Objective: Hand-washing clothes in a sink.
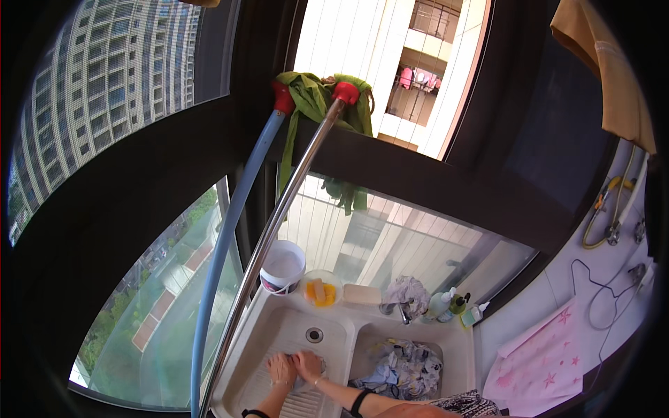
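My left hand (282,369) and my right hand (308,365) are close together over the ribbed washboard (308,405) in the left basin. Both press on a wet grey cloth (302,385), mostly covered by my fingers. A round drain (314,335) lies just beyond my hands. To the right, the second basin (360,342) holds a heap of patterned wet laundry (405,368) in white, grey and blue. A cloth (409,295) is draped over the metal faucet (404,316) behind that basin.
Along the back ledge stand a white bucket (283,264), a soap dish with yellow and tan pieces (320,291), a pale block (362,294) and pump bottles (440,304). Two mop poles (230,230) (292,193) lean past the left side. A pink cloth (538,355) hangs at right.
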A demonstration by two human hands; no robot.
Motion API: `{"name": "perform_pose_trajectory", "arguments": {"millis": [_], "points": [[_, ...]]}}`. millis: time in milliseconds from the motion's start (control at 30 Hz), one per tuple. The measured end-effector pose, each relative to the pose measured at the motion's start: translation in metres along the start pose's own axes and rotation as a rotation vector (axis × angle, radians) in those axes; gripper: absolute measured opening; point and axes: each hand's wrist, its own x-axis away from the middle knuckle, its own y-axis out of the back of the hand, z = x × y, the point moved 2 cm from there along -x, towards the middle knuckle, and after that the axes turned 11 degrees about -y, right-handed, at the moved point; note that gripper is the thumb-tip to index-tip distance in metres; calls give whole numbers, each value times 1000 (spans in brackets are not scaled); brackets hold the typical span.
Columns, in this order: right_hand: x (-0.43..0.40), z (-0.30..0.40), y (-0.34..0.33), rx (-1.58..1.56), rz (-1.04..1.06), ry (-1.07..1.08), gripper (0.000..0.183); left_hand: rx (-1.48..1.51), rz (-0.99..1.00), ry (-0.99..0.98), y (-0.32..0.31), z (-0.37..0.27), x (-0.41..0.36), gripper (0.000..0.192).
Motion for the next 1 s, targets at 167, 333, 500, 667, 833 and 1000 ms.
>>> {"name": "perform_pose_trajectory", "arguments": {"millis": [167, 333, 500, 667, 833, 1000], "points": [[15, -22, -3, -300, 344, -197, 29, -33, 0, 206, 18, -20, 27, 31], [82, -8, 24, -467, -13, -161, 21, 160, -112, -106, 8, -29, 77, 26], [-27, -9, 22, 54, -63, 94, 24, -166, -187, -150, -7, -25, -19, 25], [47, -16, 30, -345, 140, -163, 24, 146, -51, 189, 21, -42, 45, 21], [69, -2, 29, -459, 140, -248, 14, 159, -155, -229, 8, -24, 69, 19], [1, -12, 23, -229, 56, -98, 19, -233, -172, -200, 0, -33, 9, 21]]}}
